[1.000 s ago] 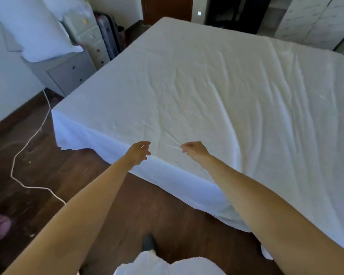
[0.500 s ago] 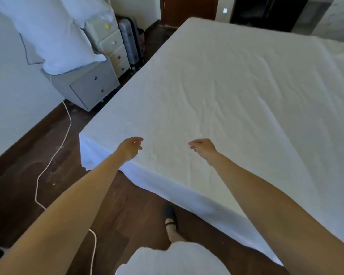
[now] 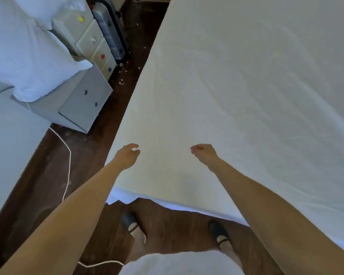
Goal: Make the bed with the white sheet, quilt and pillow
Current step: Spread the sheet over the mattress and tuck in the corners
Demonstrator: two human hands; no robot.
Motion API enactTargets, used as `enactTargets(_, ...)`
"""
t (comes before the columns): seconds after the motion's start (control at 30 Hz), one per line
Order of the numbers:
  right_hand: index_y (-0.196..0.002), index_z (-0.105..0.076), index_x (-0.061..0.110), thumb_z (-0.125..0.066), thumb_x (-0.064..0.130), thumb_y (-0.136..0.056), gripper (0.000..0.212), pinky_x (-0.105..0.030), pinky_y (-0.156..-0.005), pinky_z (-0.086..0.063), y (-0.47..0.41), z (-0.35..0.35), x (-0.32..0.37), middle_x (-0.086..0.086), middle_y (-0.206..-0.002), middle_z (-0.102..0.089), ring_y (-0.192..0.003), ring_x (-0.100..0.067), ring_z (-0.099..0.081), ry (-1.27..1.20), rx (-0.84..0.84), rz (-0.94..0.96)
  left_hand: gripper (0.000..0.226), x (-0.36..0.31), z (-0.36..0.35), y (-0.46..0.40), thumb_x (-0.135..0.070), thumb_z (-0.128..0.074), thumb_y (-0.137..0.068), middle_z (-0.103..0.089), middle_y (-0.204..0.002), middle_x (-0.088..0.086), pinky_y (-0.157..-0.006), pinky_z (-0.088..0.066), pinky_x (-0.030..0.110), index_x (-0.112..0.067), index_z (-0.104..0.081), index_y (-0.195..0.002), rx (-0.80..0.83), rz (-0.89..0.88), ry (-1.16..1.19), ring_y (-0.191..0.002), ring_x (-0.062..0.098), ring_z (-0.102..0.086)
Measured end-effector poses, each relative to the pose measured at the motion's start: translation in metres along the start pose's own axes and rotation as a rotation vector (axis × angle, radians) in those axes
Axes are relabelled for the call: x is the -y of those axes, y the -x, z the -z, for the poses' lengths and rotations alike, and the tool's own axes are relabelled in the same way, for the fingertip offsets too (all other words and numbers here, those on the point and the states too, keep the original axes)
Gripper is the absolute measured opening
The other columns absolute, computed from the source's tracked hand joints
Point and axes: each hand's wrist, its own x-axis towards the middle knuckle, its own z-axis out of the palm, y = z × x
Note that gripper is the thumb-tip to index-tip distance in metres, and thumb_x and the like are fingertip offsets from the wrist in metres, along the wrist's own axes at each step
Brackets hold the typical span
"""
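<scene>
The white sheet (image 3: pixel 236 86) lies spread over the bed, and its edge hangs over the near side and the left corner. My left hand (image 3: pixel 127 155) hovers above the sheet near that corner, fingers loosely curled with no fabric in them. My right hand (image 3: pixel 204 153) is about a forearm's length to its right, also loosely curled over the sheet. White bedding, a pillow or quilt (image 3: pixel 28 56), is piled on the grey nightstand (image 3: pixel 83 104) at the left.
A cream drawer unit (image 3: pixel 91 40) and a grey suitcase (image 3: pixel 111 30) stand behind the nightstand. A white cord (image 3: pixel 68 165) trails over the dark wood floor between the wall and the bed. My feet in dark slippers (image 3: pixel 130 221) stand at the bed's edge.
I have moved left along the bed's edge to its corner, and the nightstand is now closer. My hands have spread further apart over the sheet.
</scene>
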Motion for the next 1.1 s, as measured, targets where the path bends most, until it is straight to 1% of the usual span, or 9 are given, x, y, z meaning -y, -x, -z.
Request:
enactTargets(0.13,-0.112,-0.069,0.013,-0.065,0.014,-0.086,0.026,-0.022,-0.085,-0.042,-0.007,-0.066,0.005,-0.004,-0.119,-0.064,-0.113,-0.021,-0.058,-0.042,-0.164,-0.095,0.037,0.030,0.039,-0.053,-0.026,-0.049,-0.096,-0.058,-0.127,0.008,-0.092,-0.044,0.033,-0.017,-0.049,-0.132,0.125,-0.099,-0.211,-0.113,0.031,-0.057)
enactTargets(0.33,-0.120,-0.063,0.017,-0.064,0.022,-0.088,0.032,-0.025,-0.093,-0.043,-0.006,-0.164,-0.007,-0.004,-0.127,-0.060,-0.115,-0.021,-0.057,0.047,-0.214,-0.125,0.059,0.083,0.072,-0.108,-0.031,-0.051,-0.096,-0.056,-0.130,0.009,-0.092,-0.044,0.033,-0.015,-0.026,-0.147,0.245,-0.130,-0.399,-0.105,0.023,-0.060)
enactTargets(0.47,-0.139,-0.044,0.021,-0.061,0.027,-0.091,0.052,-0.031,-0.099,-0.042,0.003,-0.217,-0.037,-0.003,-0.143,-0.046,-0.123,-0.022,-0.051,0.160,-0.198,-0.123,0.079,0.127,0.058,-0.136,-0.032,-0.059,-0.092,-0.029,-0.153,0.013,-0.103,-0.038,0.036,-0.008,-0.012,-0.151,0.280,-0.133,-0.527,-0.133,0.030,-0.041)
enactTargets(0.7,-0.150,-0.025,0.026,-0.058,0.028,-0.093,0.066,-0.039,-0.110,-0.034,0.006,-0.316,-0.082,0.000,-0.158,-0.019,-0.142,-0.021,-0.026,0.184,-0.411,-0.233,0.122,0.198,0.031,-0.180,-0.055,-0.071,-0.075,-0.016,-0.154,0.019,-0.111,-0.029,0.047,-0.004,0.012,-0.149,0.265,-0.103,-0.887,-0.139,0.038,-0.022)
enactTargets(0.77,-0.151,-0.019,0.026,-0.060,0.028,-0.092,0.072,-0.042,-0.109,-0.035,0.002,-0.347,-0.084,-0.001,-0.159,-0.012,-0.143,-0.023,-0.024,0.100,-0.469,-0.291,0.123,0.222,0.027,-0.200,-0.054,-0.074,-0.071,-0.026,-0.151,0.017,-0.108,-0.034,0.043,-0.001,0.006,-0.149,0.329,-0.091,-0.760,-0.136,0.036,-0.031)
enactTargets(0.83,-0.151,-0.019,0.020,-0.061,0.026,-0.092,0.073,-0.037,-0.106,-0.037,-0.006,-0.380,-0.082,-0.003,-0.159,-0.013,-0.138,-0.023,-0.033,-0.065,-0.548,-0.340,0.119,0.241,0.026,-0.224,-0.054,-0.079,-0.061,-0.043,-0.142,0.012,-0.101,-0.043,0.035,-0.002,-0.016,-0.147,0.500,-0.110,-0.591,-0.126,0.031,-0.047)
enactTargets(0.93,-0.143,-0.033,0.008,-0.060,0.027,-0.092,0.060,-0.034,-0.096,-0.043,-0.019,-0.426,-0.077,-0.006,-0.151,-0.028,-0.123,-0.025,-0.050,-0.236,-0.755,-0.480,0.091,0.266,0.023,-0.250,-0.047,-0.082,-0.057,-0.059,-0.128,0.007,-0.098,-0.049,0.038,-0.011,-0.049,-0.134,0.581,-0.215,-0.568,-0.114,0.024,-0.058)
enactTargets(1.0,-0.124,-0.050,0.006,-0.060,0.037,-0.090,0.047,-0.037,-0.086,-0.048,-0.032,-0.442,-0.077,-0.011,-0.124,-0.051,-0.111,-0.030,-0.057,-0.422,-0.863,-0.631,0.072,0.266,0.027,-0.244,-0.039,-0.083,-0.066,-0.063,-0.120,0.005,-0.093,-0.050,0.033,-0.010,-0.057,-0.125,0.548,-0.278,-0.573,-0.110,0.025,-0.060)
enactTargets(1.1,-0.082,-0.056,0.008,-0.052,0.046,-0.092,0.040,-0.038,-0.065,-0.050,-0.052,-0.455,-0.079,-0.009,-0.081,-0.059,-0.074,-0.028,-0.061,-0.646,-0.709,-0.695,0.054,0.265,0.027,-0.249,-0.033,-0.083,-0.070,-0.067,-0.109,0.009,-0.085,-0.052,0.031,-0.003,-0.064,-0.111,0.496,-0.330,-0.589,-0.105,0.028,-0.062)
